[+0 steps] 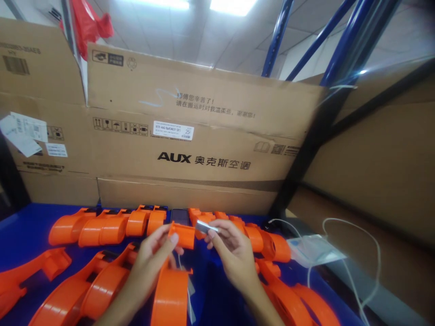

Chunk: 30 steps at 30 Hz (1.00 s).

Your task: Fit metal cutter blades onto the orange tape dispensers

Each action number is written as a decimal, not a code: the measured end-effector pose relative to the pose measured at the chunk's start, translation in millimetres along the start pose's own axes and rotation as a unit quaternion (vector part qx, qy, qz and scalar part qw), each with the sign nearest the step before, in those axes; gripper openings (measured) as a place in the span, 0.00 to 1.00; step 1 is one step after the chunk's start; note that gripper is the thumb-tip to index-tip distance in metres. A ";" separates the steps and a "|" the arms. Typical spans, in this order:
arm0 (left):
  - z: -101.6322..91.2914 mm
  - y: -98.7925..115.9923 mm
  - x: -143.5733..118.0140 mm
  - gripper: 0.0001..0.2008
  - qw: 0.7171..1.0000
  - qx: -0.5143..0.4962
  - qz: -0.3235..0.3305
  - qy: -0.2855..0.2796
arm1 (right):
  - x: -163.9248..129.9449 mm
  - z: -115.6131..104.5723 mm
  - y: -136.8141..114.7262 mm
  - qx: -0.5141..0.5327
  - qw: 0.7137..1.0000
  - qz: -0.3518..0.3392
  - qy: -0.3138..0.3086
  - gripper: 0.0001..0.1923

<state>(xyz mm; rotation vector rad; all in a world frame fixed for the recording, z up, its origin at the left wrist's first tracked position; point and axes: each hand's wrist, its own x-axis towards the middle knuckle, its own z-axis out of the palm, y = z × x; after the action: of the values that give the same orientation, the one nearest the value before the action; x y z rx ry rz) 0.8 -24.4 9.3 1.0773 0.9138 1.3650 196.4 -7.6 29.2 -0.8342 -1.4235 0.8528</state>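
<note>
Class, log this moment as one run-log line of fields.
left hand: holds orange plastic part | right hand: pinches small silvery piece against it | surface: blue table, more orange parts

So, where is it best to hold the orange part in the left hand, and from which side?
Probably by its narrow upper end, where the left hand already pinches the orange part from the left. The wide rounded body below looks too broad for fingertips, and the right hand brings a small silver piece from the right.
</note>
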 end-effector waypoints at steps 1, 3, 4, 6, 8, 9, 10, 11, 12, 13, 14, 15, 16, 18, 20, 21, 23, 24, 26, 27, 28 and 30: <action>0.2 0.1 -0.3 0.23 1.000 -0.002 0.000 -0.001 | 0.2 -1.2 0.9 -0.007 1.000 -0.002 0.006 0.12; 0.3 0.9 -0.9 0.24 1.000 -0.005 0.002 -0.003 | 0.6 -3.1 2.4 -0.023 1.000 -0.006 0.013 0.13; 0.3 1.4 -1.2 0.23 1.000 -0.005 0.003 -0.006 | 0.8 -3.6 3.0 -0.032 0.999 -0.007 0.014 0.13; 0.2 2.5 -1.6 0.24 1.000 0.000 0.005 -0.008 | 0.9 -3.7 3.5 -0.047 0.999 -0.007 0.011 0.14; 0.6 3.9 -2.0 0.24 1.000 0.002 0.005 -0.005 | 0.8 -3.2 3.4 -0.056 0.998 -0.005 0.011 0.15; 0.9 4.6 -2.1 0.24 1.000 0.003 0.005 -0.002 | 0.7 -2.9 3.3 -0.058 0.998 -0.004 0.012 0.16; 1.3 5.3 -2.2 0.25 1.000 0.002 0.004 0.002 | 0.5 -2.7 3.2 -0.059 0.998 -0.004 0.014 0.16; 1.6 5.8 -2.3 0.25 1.000 0.002 0.004 0.005 | 0.3 -2.6 3.1 -0.060 0.998 -0.004 0.015 0.16; 1.8 6.0 -2.4 0.25 1.000 0.002 0.003 0.006 | 0.1 -2.6 3.1 -0.061 0.998 -0.005 0.015 0.16; 1.7 6.0 -2.3 0.25 1.000 0.003 0.004 0.005 | 0.0 -2.8 3.1 -0.061 0.998 -0.006 0.014 0.15; 1.5 5.6 -2.2 0.25 1.000 0.005 0.005 0.002 | -0.1 -3.0 3.0 -0.062 0.998 -0.007 0.011 0.15; 1.1 4.9 -1.9 0.25 1.000 0.006 0.007 0.000 | -0.1 -3.2 2.7 -0.063 0.998 -0.009 0.008 0.15; 0.6 4.1 -1.6 0.25 1.000 0.008 0.009 -0.001 | -0.1 -3.4 2.3 -0.063 0.998 -0.012 0.007 0.14; -0.8 2.2 -0.7 0.26 1.000 0.011 0.012 -0.001 | 0.1 -3.6 1.0 -0.067 0.998 -0.019 0.001 0.13; -2.4 0.9 0.1 0.27 1.000 0.018 0.013 -0.003 | 0.3 -3.6 -0.6 -0.076 0.997 -0.024 -0.008 0.12; -3.1 0.6 0.5 0.27 1.000 0.022 0.015 -0.005 | 0.4 -3.6 -1.4 -0.082 0.996 -0.024 -0.013 0.12; -4.2 0.5 0.9 0.27 0.999 0.033 0.019 -0.006 | 0.3 -3.3 -2.5 -0.093 0.995 -0.025 -0.019 0.12; -4.6 0.6 1.0 0.27 0.999 0.039 0.021 -0.006 | 0.1 -3.0 -2.7 -0.098 0.995 -0.025 -0.021 0.11; -4.8 1.3 0.7 0.27 0.998 0.049 0.024 -0.014 | -0.9 -1.7 -2.3 -0.107 0.994 -0.028 -0.024 0.11; -4.6 1.7 0.4 0.26 0.998 0.055 0.024 -0.021 | -1.5 -0.8 -1.7 -0.112 0.993 -0.030 -0.025 0.10; -4.3 2.1 -0.1 0.26 0.998 0.059 0.024 -0.027 | -2.2 0.4 -1.0 -0.115 0.993 -0.031 -0.025 0.10; -3.5 2.7 -1.3 0.25 0.997 0.060 0.026 -0.035 | -3.5 3.2 0.7 -0.114 0.993 -0.029 -0.022 0.11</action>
<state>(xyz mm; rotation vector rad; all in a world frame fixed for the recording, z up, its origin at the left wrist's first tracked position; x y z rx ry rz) -3.4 -25.8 10.7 1.2401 0.9327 1.3194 193.3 -10.5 26.9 -0.9456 -1.5976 0.6759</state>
